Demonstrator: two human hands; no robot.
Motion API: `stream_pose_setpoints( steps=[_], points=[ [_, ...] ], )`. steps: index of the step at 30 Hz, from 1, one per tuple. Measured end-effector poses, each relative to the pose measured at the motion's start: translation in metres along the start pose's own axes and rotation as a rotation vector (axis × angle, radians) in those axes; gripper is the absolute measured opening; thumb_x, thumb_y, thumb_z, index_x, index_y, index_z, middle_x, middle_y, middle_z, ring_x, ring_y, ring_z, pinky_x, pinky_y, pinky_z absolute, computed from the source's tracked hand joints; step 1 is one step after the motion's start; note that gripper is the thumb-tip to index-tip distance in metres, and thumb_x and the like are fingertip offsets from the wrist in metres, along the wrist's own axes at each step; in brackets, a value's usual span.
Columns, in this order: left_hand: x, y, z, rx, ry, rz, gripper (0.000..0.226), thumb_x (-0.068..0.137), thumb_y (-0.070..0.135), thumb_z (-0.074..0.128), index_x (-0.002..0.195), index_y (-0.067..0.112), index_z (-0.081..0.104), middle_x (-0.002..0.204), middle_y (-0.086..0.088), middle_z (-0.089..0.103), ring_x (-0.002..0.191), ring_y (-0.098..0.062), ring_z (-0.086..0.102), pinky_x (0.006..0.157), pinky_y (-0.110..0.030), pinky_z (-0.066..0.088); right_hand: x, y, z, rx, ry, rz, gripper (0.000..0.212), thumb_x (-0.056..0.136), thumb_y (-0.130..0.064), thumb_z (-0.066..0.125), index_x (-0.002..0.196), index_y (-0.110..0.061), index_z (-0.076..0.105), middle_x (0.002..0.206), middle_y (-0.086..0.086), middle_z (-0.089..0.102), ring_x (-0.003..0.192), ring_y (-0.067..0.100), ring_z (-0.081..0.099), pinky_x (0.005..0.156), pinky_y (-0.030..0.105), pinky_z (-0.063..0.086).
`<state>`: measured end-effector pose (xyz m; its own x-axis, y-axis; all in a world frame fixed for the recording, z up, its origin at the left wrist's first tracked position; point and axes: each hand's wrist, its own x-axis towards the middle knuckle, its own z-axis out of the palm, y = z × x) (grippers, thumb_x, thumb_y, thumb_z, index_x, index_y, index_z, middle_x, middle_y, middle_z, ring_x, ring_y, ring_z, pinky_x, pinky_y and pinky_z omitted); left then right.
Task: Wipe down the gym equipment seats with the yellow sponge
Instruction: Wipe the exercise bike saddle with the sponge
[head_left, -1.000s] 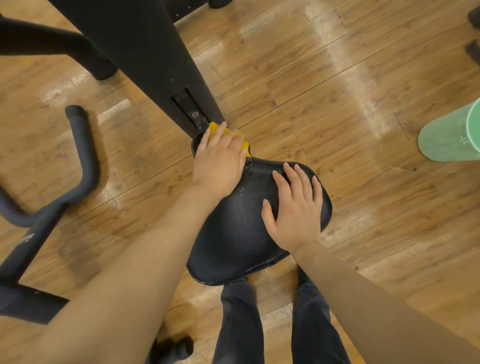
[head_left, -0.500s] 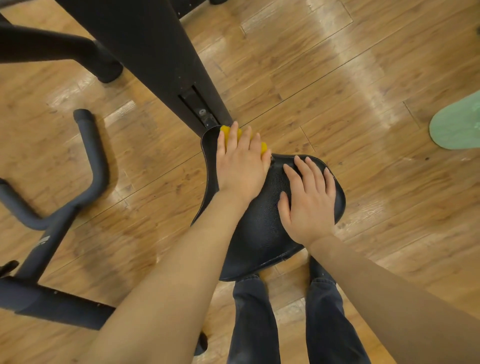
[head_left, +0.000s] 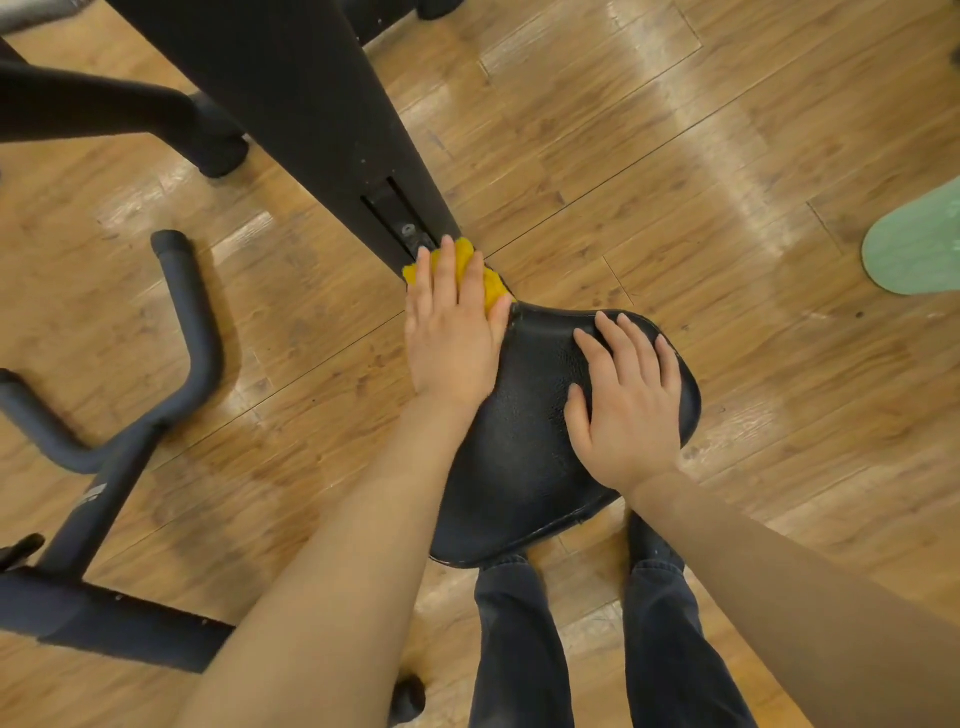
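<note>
A black padded bike seat (head_left: 530, 441) fills the middle of the view. My left hand (head_left: 451, 338) lies flat with straight fingers on the yellow sponge (head_left: 493, 287), pressing it onto the narrow front tip of the seat. Only the sponge's far edge shows beyond my fingers. Over on the wide right part of the seat, my right hand (head_left: 626, 405) rests flat with spread fingers and holds nothing.
The black sloping frame beam (head_left: 311, 114) meets the seat's nose. Dark handlebars (head_left: 182, 353) and a base bar (head_left: 104, 618) stand at the left. A green object (head_left: 919, 244) lies at the right edge on the wooden floor. My legs (head_left: 524, 649) are below the seat.
My left hand has slid the sponge left and forward along the seat's nose, toward the frame beam. The right hand stays flat on the seat.
</note>
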<state>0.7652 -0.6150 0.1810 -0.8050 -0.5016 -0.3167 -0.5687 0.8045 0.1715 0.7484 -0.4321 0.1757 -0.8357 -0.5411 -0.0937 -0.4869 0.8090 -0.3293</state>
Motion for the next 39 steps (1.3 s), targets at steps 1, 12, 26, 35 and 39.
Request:
stream_pose_setpoints(
  steps=[1, 12, 26, 35, 39],
  points=[
    [0.009, 0.004, -0.002, -0.029, 0.016, -0.065, 0.059, 0.098, 0.051, 0.029, 0.15, 0.022, 0.026, 0.161, -0.003, 0.006, 0.149, -0.025, -0.001, 0.12, -0.045, 0.013, 0.0, 0.0, 0.0, -0.003, -0.003, 0.002, 0.05, 0.089, -0.032, 0.043, 0.136, -0.015, 0.046, 0.148, 0.006, 0.04, 0.141, 0.024, 0.029, 0.114, 0.051, 0.02],
    [-0.082, 0.001, 0.026, -0.137, 0.102, -0.23, 0.081, 0.09, 0.062, 0.026, 0.15, 0.009, 0.015, 0.15, -0.027, 0.028, 0.137, -0.04, 0.032, 0.114, -0.048, 0.025, -0.001, 0.001, 0.0, 0.008, 0.013, -0.016, 0.05, 0.089, -0.032, 0.044, 0.137, -0.015, 0.046, 0.148, 0.007, 0.039, 0.141, 0.025, 0.028, 0.115, 0.051, 0.018],
    [-0.112, -0.046, 0.029, -0.337, 0.069, -0.325, 0.062, 0.094, 0.053, 0.033, 0.148, 0.022, 0.029, 0.128, -0.012, 0.053, 0.116, -0.032, 0.05, 0.094, -0.044, 0.045, -0.002, -0.001, 0.004, -0.009, 0.029, -0.012, 0.051, 0.088, -0.031, 0.043, 0.135, -0.014, 0.047, 0.146, 0.008, 0.042, 0.139, 0.026, 0.031, 0.115, 0.052, 0.018],
    [-0.177, -0.055, 0.013, -0.509, 0.001, -0.663, 0.042, 0.095, 0.038, 0.051, 0.129, 0.015, 0.049, 0.104, -0.007, 0.064, 0.098, -0.031, 0.06, 0.071, -0.034, 0.043, -0.013, 0.002, -0.036, 0.069, -0.25, -0.007, 0.063, 0.095, -0.055, 0.027, 0.146, -0.019, 0.031, 0.154, 0.011, 0.027, 0.143, 0.027, 0.021, 0.116, 0.049, 0.012],
    [-0.188, -0.028, -0.028, -0.475, -0.009, -0.539, 0.045, 0.093, 0.041, 0.053, 0.133, 0.02, 0.047, 0.115, -0.006, 0.062, 0.105, -0.031, 0.057, 0.08, -0.039, 0.048, -0.04, 0.01, -0.094, 0.087, -0.325, 0.029, 0.059, 0.097, -0.053, 0.03, 0.145, -0.019, 0.032, 0.153, 0.011, 0.028, 0.139, 0.028, 0.028, 0.113, 0.049, 0.022]
  ],
)
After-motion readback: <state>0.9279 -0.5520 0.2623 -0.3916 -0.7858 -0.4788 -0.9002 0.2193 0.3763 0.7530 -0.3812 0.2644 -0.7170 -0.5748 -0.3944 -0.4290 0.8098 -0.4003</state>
